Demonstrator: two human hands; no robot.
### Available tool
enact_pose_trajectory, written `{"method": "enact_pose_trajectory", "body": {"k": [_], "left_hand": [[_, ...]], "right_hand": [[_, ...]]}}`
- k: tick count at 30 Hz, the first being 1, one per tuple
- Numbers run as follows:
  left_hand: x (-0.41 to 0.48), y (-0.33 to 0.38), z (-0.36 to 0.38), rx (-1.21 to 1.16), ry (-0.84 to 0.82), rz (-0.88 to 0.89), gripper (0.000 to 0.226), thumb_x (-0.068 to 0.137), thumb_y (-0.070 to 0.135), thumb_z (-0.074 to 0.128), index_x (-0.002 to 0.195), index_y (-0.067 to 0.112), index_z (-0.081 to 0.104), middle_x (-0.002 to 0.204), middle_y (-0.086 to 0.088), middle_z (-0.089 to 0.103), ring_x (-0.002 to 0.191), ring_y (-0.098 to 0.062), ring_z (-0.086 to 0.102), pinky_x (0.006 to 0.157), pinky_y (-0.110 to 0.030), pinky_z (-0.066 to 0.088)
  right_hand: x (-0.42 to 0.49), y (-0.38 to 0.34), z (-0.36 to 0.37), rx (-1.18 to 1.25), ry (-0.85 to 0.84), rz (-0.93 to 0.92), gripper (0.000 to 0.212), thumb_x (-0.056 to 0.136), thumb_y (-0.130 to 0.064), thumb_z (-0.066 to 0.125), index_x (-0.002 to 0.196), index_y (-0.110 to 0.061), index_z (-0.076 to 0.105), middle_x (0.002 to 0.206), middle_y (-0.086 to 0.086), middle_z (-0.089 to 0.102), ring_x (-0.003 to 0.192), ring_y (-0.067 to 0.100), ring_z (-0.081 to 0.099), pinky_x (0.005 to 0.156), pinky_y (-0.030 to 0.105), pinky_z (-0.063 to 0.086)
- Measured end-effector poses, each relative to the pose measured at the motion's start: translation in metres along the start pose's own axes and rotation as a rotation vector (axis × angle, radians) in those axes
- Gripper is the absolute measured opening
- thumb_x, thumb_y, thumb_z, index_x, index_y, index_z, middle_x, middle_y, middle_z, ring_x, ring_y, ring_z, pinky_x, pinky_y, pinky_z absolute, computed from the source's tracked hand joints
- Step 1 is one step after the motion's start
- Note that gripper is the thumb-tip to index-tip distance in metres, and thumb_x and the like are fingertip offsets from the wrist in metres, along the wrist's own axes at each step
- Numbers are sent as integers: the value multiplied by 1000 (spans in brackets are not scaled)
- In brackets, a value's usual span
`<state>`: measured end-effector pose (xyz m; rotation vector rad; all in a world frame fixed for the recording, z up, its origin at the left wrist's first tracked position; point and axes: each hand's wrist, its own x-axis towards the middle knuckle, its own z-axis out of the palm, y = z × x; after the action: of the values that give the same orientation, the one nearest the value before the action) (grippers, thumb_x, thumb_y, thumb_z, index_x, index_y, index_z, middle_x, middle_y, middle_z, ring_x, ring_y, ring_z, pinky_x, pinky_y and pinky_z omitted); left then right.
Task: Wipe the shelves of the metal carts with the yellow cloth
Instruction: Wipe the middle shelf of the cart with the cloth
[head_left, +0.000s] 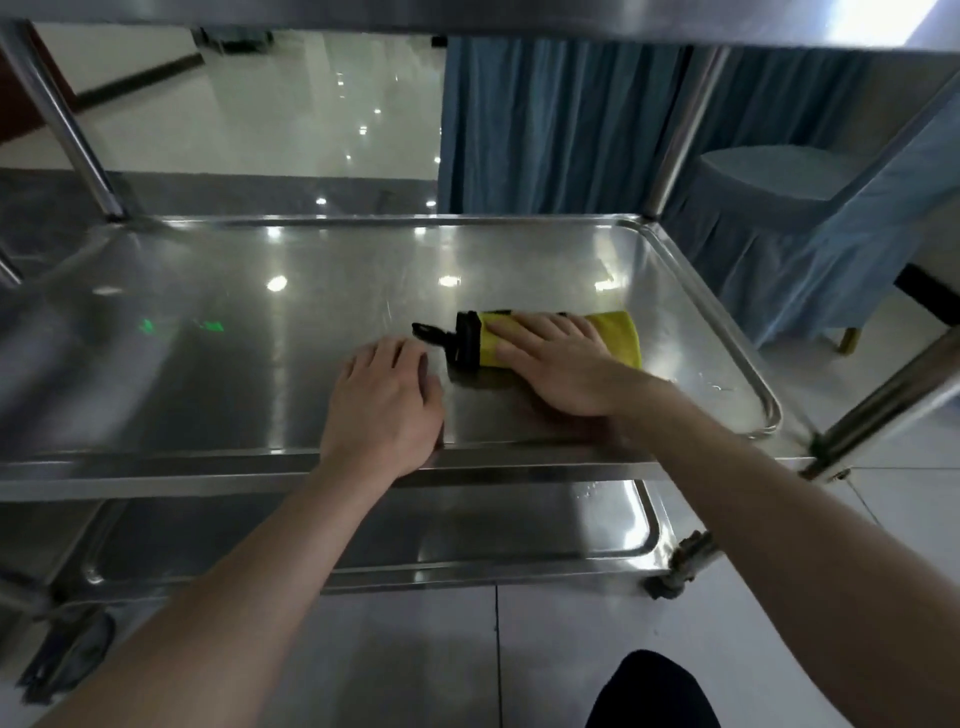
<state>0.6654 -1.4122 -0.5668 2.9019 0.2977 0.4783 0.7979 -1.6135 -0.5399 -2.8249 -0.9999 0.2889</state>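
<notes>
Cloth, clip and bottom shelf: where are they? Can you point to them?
cloth (615, 338): head view, on its uncovered yellow right end.
clip (466, 340): head view, on the black band at the cloth's left end.
bottom shelf (467, 540): head view, on the bare steel in its middle.

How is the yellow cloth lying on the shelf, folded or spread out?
Folded: the yellow cloth forms a narrow, compact pad, mostly covered by the right hand pressing flat on it.
</notes>
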Motion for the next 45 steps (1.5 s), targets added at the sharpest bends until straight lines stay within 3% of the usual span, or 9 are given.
{"method": "enact_pose_trajectory", "body": {"k": [6,12,17,25,30,33,37,41,45], "left_hand": [[-1,-2,5,42,35,16,28,106,30,43,119,15,62,119,-7,63,108,-35,59,97,-46,44],[-1,-4,4,25,35,37,26,109,29,46,124,14,61,123,-8,64,110,-30,60,102,-45,47],[1,-5,5,17,42,26,32,108,31,46,132,14,60,129,-8,63,116,-30,59,104,-46,46],[4,-2,5,7,104,1,27,107,25,46,124,14,65,121,-10,66,111,-35,61,97,-48,48],[8,-2,6,-19,64,-49,43,102,37,34,116,15,69,115,-14,69,109,-41,62,95,-50,50],[11,-4,4,-19,-12,-85,44,106,40,34,121,16,68,122,-17,68,117,-41,61,104,-50,48],[18,22,-6,51,-89,-130,55,107,46,33,130,9,66,135,-21,65,130,-39,57,114,-48,42],[21,84,4,32,-52,41,52,109,45,35,137,13,64,139,-15,63,134,-36,55,116,-47,38],[17,101,27,-16,-44,90,43,108,41,33,124,19,66,125,-6,64,122,-33,59,109,-45,42]], "right_hand": [[-93,-11,13,-16,2,-67,76,96,-74,-9,167,-52,4,177,-17,5,162,8,0,130,37,-7],[79,26,-19,-24,65,79,65,105,-70,6,167,-49,16,177,-10,18,163,24,15,130,49,7],[147,28,-34,92,65,148,64,109,-67,14,168,-44,22,176,-4,21,163,26,13,130,53,2],[-1,-3,5,9,60,-11,83,91,-77,-6,167,-50,13,178,-7,13,164,20,8,131,51,2],[-81,-24,23,36,120,-48,78,95,-76,0,166,-50,21,176,-9,22,162,15,16,132,45,5],[-106,-1,20,59,120,-33,60,108,-67,13,165,-52,23,175,-12,23,161,10,15,131,41,2],[-142,66,9,-14,61,110,61,106,-67,2,166,-54,8,177,-15,11,164,11,6,131,51,-4],[-150,84,3,-191,-28,62,86,87,-74,-20,167,-47,-6,179,-6,0,165,21,-1,131,58,1],[-146,85,4,-187,-14,44,61,108,-59,2,166,-46,-11,179,-4,-3,165,22,-3,130,61,1]]}}
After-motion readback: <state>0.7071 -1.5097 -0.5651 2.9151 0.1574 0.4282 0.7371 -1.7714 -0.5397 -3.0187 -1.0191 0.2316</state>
